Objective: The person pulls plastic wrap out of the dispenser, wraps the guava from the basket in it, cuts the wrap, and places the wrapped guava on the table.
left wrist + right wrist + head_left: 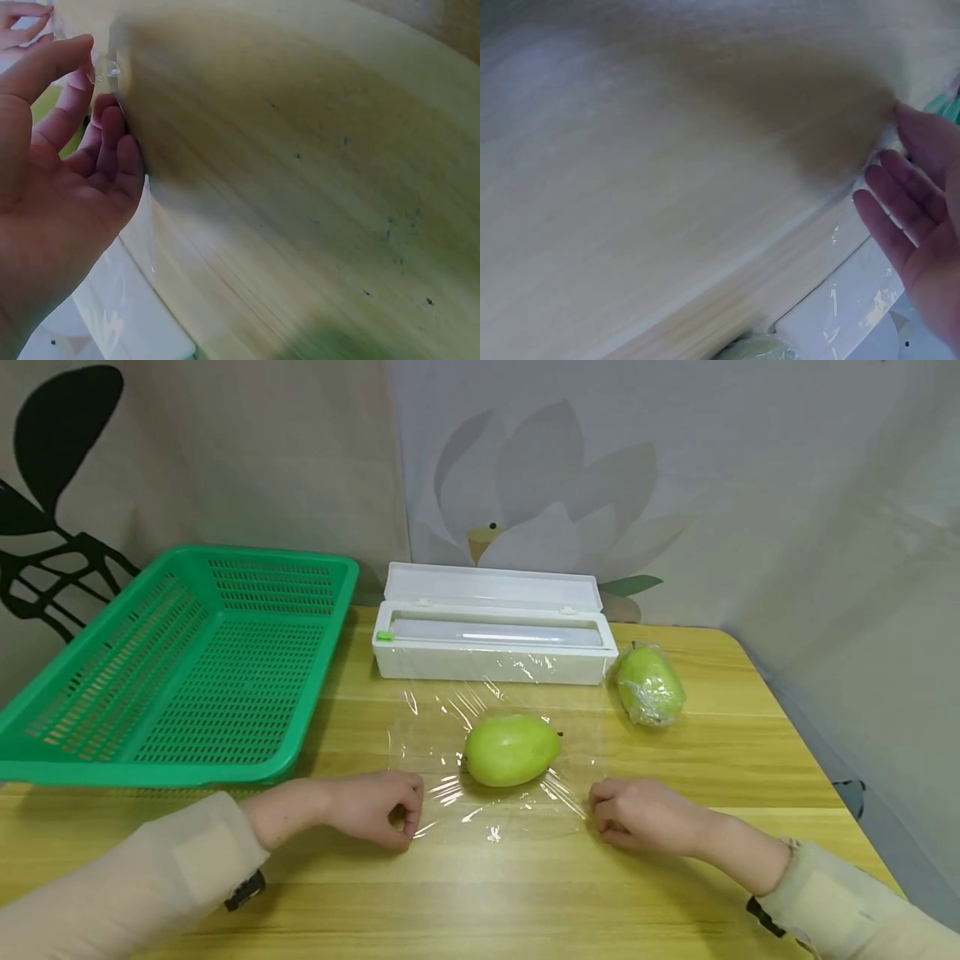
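Observation:
In the head view a clear sheet of plastic wrap [448, 790] stretches from the white wrap box toward me. A green pear [513, 750] lies on its side at the sheet's middle, stem pointing right. My left hand [375, 808] pinches the sheet's near left corner between thumb and forefinger, the pinch also showing in the left wrist view. At the near right corner, my right hand [648, 816] pinches the wrap; its other fingers [897, 199] are loosely bent in the right wrist view.
The white wrap box [495, 667] stands behind the pear, lid up, roll inside, a green slider at its left end. Right of it sits another green pear [649, 687] covered in wrap. A green plastic basket [315, 693] takes up the table's left side.

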`<state>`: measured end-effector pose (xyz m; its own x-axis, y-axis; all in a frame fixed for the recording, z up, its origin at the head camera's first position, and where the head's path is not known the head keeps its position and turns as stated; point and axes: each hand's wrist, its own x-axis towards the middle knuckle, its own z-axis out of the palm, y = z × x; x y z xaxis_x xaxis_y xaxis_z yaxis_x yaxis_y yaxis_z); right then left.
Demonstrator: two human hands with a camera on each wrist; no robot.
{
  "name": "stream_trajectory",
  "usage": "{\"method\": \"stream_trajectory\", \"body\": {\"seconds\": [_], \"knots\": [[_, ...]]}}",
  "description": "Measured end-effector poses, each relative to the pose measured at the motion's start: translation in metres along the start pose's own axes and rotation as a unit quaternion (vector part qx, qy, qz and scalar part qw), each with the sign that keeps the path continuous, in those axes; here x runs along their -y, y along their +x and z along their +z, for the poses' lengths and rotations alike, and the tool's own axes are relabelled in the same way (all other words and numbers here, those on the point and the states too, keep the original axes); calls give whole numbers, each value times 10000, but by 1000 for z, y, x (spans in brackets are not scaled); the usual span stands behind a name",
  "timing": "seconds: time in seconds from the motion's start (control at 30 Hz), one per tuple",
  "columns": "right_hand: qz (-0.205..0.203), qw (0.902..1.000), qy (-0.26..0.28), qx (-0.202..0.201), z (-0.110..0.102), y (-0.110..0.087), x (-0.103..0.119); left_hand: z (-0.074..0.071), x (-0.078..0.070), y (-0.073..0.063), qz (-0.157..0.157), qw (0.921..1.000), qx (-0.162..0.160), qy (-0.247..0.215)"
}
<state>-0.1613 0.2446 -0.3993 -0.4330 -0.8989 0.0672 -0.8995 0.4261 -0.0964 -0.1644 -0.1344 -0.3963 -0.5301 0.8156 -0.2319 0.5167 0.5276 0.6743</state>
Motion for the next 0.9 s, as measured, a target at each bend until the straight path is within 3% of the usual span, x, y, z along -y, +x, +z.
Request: {"method": "stream_trajectory", "body": {"seconds": [0.23,0.4,0.9], "knots": [[-53,9995,273,158,-4,0,-2,-2,2,0,-84,9999,105,82],[-107,9996,206,148,-4,4,-3,-2,1,2,86,9991,172,386],[-88,9999,28,107,-5,4,3,-4,-5,-2,-262,9988,403,107]]}}
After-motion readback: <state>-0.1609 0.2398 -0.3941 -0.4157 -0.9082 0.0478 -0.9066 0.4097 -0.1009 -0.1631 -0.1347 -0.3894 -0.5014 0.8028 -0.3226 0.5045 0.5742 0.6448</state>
